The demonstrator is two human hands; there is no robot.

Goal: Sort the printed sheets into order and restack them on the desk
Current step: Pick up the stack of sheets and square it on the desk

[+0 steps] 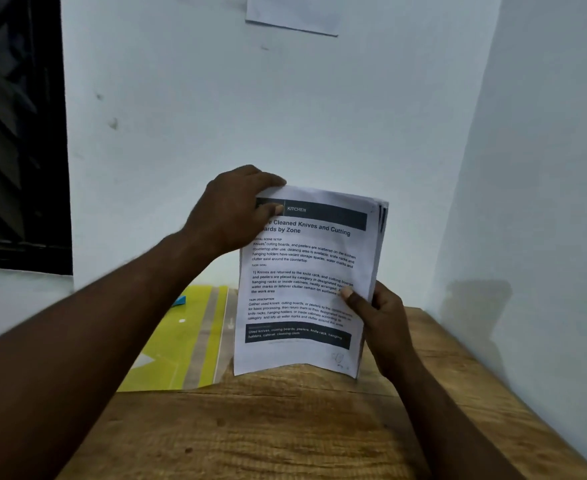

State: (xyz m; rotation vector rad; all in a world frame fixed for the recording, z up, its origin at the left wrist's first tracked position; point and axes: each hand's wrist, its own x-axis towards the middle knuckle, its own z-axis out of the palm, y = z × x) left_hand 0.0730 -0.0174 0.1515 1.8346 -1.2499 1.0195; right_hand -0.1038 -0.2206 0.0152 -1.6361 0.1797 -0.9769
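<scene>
1. You hold the printed sheets (306,278) upright over the desk (250,427), facing you, so the top page reads plainly
2. Your left hand (231,211) grips the top left corner, thumb on the front, likely ready to peel a page
3. Your right hand (378,320) pinches the lower right edge, steadying them
4. Whether the bottom edge touches the desk I cannot tell

The top printed sheet (307,282) I hold reads "KITCHEN" on its dark header band, then "Cleaned Knives and Cutting ...ards by Zone", with small headings "TASK GOAL" and "TASK DESCRIPTION".
</scene>
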